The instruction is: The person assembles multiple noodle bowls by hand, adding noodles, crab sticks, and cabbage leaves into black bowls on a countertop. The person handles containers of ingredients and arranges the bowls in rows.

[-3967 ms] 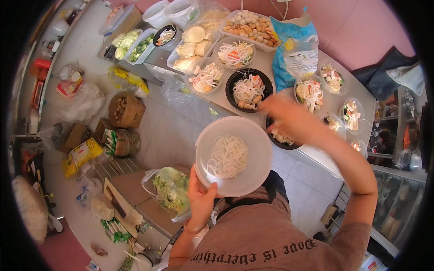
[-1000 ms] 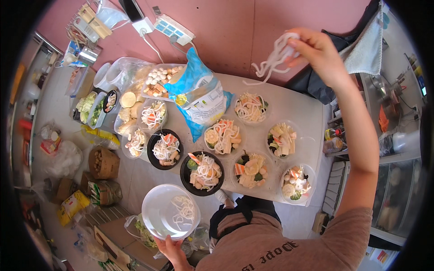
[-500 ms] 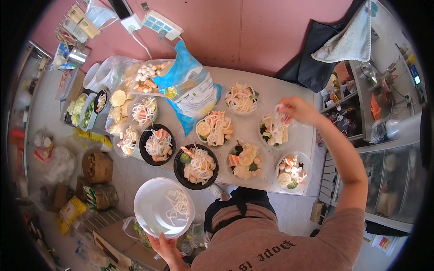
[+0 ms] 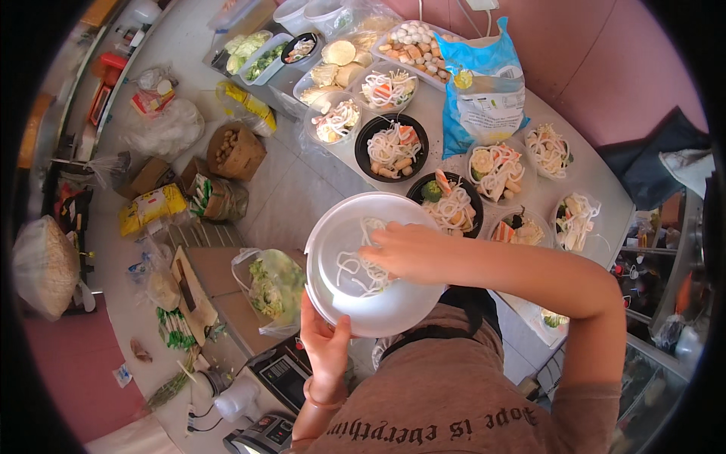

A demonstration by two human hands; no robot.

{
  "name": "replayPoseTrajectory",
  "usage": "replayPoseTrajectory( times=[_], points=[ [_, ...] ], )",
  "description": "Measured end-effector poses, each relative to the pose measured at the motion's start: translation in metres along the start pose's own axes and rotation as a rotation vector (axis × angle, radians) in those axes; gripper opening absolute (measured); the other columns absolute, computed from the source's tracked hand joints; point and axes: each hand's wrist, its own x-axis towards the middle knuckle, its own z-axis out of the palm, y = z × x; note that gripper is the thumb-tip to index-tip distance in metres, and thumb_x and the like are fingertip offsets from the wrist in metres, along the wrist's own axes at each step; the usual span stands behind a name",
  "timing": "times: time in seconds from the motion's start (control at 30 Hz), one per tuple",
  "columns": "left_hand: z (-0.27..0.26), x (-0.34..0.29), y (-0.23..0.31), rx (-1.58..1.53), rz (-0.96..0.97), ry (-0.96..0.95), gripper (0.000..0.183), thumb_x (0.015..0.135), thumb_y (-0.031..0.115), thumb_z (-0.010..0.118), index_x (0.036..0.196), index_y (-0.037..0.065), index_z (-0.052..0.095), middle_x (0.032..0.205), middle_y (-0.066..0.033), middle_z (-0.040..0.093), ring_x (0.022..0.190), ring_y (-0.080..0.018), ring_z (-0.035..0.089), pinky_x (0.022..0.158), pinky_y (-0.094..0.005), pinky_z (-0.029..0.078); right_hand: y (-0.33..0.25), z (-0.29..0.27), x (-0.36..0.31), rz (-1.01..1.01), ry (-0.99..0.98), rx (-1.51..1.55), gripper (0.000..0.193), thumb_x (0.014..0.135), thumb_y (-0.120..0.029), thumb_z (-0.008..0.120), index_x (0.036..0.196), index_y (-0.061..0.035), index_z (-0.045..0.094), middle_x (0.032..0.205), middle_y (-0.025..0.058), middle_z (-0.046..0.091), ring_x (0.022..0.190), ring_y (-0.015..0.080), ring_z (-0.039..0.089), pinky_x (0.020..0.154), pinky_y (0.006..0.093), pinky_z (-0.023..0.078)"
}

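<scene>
My left hand (image 4: 325, 344) grips a big white plastic bowl (image 4: 321, 250) from below its near left side, thumb against the wall. Thick white noodles (image 4: 361, 276) lie in the bottom. Into them reaches my right hand (image 4: 404, 253), its fingers bunched on some strands; the fingertips are partly hidden. Beyond the bowl, on the table, stand black bowls (image 4: 363, 159) and clear bowls (image 4: 569, 155) filled with noodles, vegetables, mushrooms and crab sticks. My right forearm covers part of a clear bowl holding orange-and-white pieces (image 4: 514, 231).
A blue-and-white bag (image 4: 480, 91) stands among the bowls. Behind are a tray of balls (image 4: 423, 53) and tubs of greens (image 4: 265, 64). At left, a paper bag (image 4: 236, 147) and yellow packages (image 4: 151, 209) sit low; a bag of leaves (image 4: 272, 291) lies beside the white bowl.
My right hand has left the clear bowl at the table's right and come down into the white bowl's noodles. The view has swung left, and the white bowl appears closer to the middle.
</scene>
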Motion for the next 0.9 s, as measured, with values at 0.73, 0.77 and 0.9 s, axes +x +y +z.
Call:
replayPoseTrajectory(
  times=[0.73, 0.77, 0.9],
  points=[
    [-0.017, 0.025, -0.036, -0.037, -0.145, 0.084, 0.065, 0.093, -0.005, 0.049, 0.154, 0.005, 0.029, 0.131, -0.0112, 0.058, 0.098, -0.0188, 0.067, 0.058, -0.0271, 0.058, -0.034, -0.077, -0.032, -0.133, 0.568, 0.759, 0.017, 0.093, -0.017, 0.061, 0.098, -0.0019, 0.068, 0.088, 0.0135, 0.072, 0.085, 0.0248, 0.070, 0.075, 0.0367, 0.053],
    [-0.020, 0.028, -0.037, -0.058, -0.159, 0.069, 0.067, 0.093, -0.006, 0.050, 0.155, 0.004, 0.027, 0.133, -0.0124, 0.056, 0.099, -0.0193, 0.066, 0.058, -0.0268, 0.058, -0.038, -0.099, -0.048, -0.121, 0.617, 0.735, 0.017, 0.093, -0.015, 0.061, 0.100, 0.0000, 0.068, 0.087, 0.0132, 0.072, 0.084, 0.0236, 0.070, 0.076, 0.0358, 0.053],
    [-0.025, 0.032, -0.047, -0.093, -0.198, 0.058, 0.068, 0.093, -0.007, 0.050, 0.156, 0.003, 0.025, 0.134, -0.0131, 0.056, 0.097, -0.0183, 0.067, 0.056, -0.0261, 0.058, -0.056, -0.170, -0.121, 0.005, 0.736, 0.768, 0.017, 0.095, -0.014, 0.064, 0.103, 0.0003, 0.068, 0.082, 0.0033, 0.068, 0.067, 0.0085, 0.060, 0.059, 0.0230, 0.045]
  ],
)
